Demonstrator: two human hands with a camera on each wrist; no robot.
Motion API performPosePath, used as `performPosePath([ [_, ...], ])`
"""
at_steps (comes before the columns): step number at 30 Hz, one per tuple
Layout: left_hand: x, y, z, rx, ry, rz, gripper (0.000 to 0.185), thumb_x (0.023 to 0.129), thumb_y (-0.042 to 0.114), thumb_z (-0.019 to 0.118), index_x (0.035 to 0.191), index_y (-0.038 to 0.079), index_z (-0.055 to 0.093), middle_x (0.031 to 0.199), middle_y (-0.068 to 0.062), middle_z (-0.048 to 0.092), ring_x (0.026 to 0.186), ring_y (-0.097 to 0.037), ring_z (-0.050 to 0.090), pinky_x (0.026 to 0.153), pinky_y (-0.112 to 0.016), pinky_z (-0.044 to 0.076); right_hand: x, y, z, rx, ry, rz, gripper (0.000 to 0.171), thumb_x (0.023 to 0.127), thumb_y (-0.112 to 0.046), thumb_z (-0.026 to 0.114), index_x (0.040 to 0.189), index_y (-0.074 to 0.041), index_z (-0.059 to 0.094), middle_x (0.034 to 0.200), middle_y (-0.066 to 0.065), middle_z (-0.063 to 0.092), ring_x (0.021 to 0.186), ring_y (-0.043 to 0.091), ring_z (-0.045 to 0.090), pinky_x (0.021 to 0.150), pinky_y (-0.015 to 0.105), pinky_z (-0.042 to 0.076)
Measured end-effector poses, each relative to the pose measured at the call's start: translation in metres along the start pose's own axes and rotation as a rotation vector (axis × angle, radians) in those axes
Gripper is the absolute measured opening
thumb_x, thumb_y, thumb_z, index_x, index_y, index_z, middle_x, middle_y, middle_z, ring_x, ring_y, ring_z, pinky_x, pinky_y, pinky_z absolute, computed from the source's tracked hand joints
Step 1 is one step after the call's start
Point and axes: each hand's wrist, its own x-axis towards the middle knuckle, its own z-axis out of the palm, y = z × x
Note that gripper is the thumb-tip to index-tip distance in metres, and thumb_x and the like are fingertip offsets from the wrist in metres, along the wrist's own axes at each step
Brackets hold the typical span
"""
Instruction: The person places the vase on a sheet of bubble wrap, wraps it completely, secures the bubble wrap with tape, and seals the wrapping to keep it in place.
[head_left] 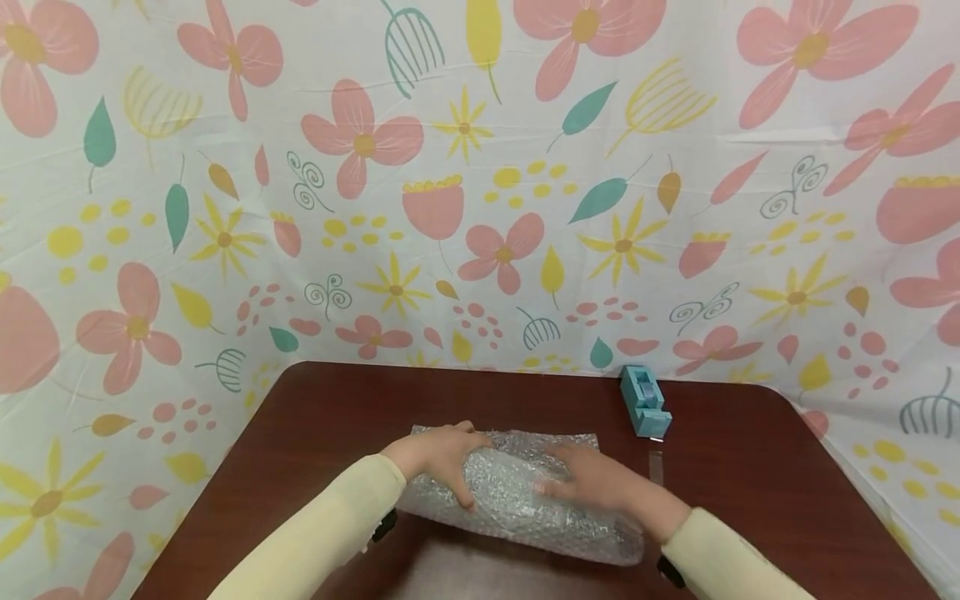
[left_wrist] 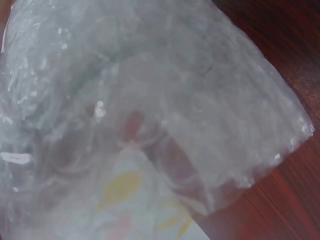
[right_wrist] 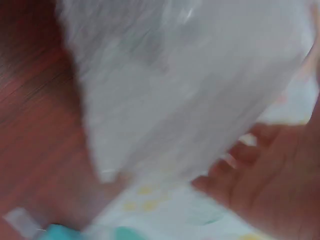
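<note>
Basically bubble-wrap bundle (head_left: 517,492) lies crosswise under both hands: left hand (head_left: 438,457) curled over its left end, right hand (head_left: 592,479) flat, fingers straight, mid-roll.

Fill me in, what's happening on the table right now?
A person has both hands on a bundle of bubble wrap lying on the dark wood table. The left hand curls over the bundle's left end, and the right hand lies across its top, blurred. What is inside the wrap cannot be made out. A blue tape dispenser stands apart at the back right, with a strip of tape stuck to the table near it.
</note>
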Motion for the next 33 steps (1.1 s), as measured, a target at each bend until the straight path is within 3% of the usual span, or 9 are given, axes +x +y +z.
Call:
performPosePath([
  [4, 0.000, 0.001, -0.003, 0.013, -0.003, -0.007, 0.093, 0.070, 0.040, 0.093, 0.151, 0.020, 0.051, 0.148, -0.005, 0.051, 0.133, -0.024, 0.056, 0.103, -0.041, 0.054, -0.019, -0.024, 0.026, -0.228, 0.226, -0.023, 0.111, 0.071, -0.065, 0.083, 0.150, 0.003, 0.045, 0.147, 0.028, 0.054, 0.134, 0.052, 0.051, 0.107, 0.068, 0.045],
  [10, 0.003, 0.002, -0.008, 0.007, -0.013, -0.014, 0.092, 0.071, 0.038, 0.093, 0.151, 0.019, 0.051, 0.148, -0.006, 0.051, 0.132, -0.024, 0.057, 0.104, -0.042, 0.053, -0.022, -0.032, 0.047, -0.345, 0.336, -0.019, 0.123, 0.052, -0.062, 0.094, 0.149, -0.003, 0.047, 0.136, 0.023, 0.061, 0.121, 0.046, 0.060, 0.099, 0.061, 0.052],
  [14, 0.006, 0.003, -0.009, -0.010, -0.033, -0.016, 0.094, 0.071, 0.039, 0.092, 0.152, 0.018, 0.049, 0.156, -0.008, 0.047, 0.141, -0.026, 0.051, 0.109, -0.044, 0.051, -0.017, -0.024, 0.045, -0.333, 0.298, -0.047, 0.124, 0.047, -0.056, 0.098, 0.146, -0.001, 0.049, 0.128, 0.023, 0.065, 0.114, 0.045, 0.063, 0.097, 0.059, 0.054],
  [20, 0.012, -0.002, -0.012, -0.045, -0.078, -0.042, 0.092, 0.073, 0.038, 0.090, 0.153, 0.020, 0.049, 0.162, -0.003, 0.044, 0.156, -0.026, 0.033, 0.121, -0.048, 0.040, -0.007, -0.010, 0.031, -0.126, 0.138, -0.081, 0.114, 0.057, -0.048, 0.098, 0.149, -0.004, 0.046, 0.134, 0.023, 0.063, 0.115, 0.043, 0.065, 0.093, 0.058, 0.055],
  [23, 0.015, -0.005, -0.013, -0.072, -0.087, -0.035, 0.095, 0.071, 0.036, 0.091, 0.154, 0.020, 0.047, 0.162, -0.002, 0.045, 0.155, -0.026, 0.034, 0.122, -0.047, 0.038, -0.003, -0.005, 0.026, -0.058, 0.093, -0.092, 0.108, 0.062, -0.041, 0.096, 0.150, -0.005, 0.045, 0.137, 0.024, 0.061, 0.114, 0.041, 0.067, 0.089, 0.055, 0.057],
  [28, 0.018, -0.009, -0.012, -0.197, -0.090, -0.036, 0.105, 0.070, 0.032, 0.092, 0.159, 0.017, 0.037, 0.162, -0.004, 0.043, 0.150, -0.025, 0.042, 0.118, -0.044, 0.043, 0.000, -0.002, 0.023, -0.061, 0.072, -0.099, 0.100, 0.066, -0.034, 0.092, 0.149, -0.004, 0.046, 0.139, 0.023, 0.061, 0.113, 0.039, 0.067, 0.088, 0.054, 0.057],
  [33, 0.019, -0.010, -0.014, -0.237, -0.083, -0.083, 0.097, 0.070, 0.036, 0.091, 0.152, 0.015, 0.043, 0.154, -0.006, 0.051, 0.140, -0.024, 0.052, 0.110, -0.043, 0.049, 0.005, 0.000, 0.020, -0.024, 0.042, -0.094, 0.097, 0.066, -0.028, 0.090, 0.149, -0.002, 0.047, 0.140, 0.021, 0.060, 0.118, 0.038, 0.065, 0.093, 0.054, 0.055],
])
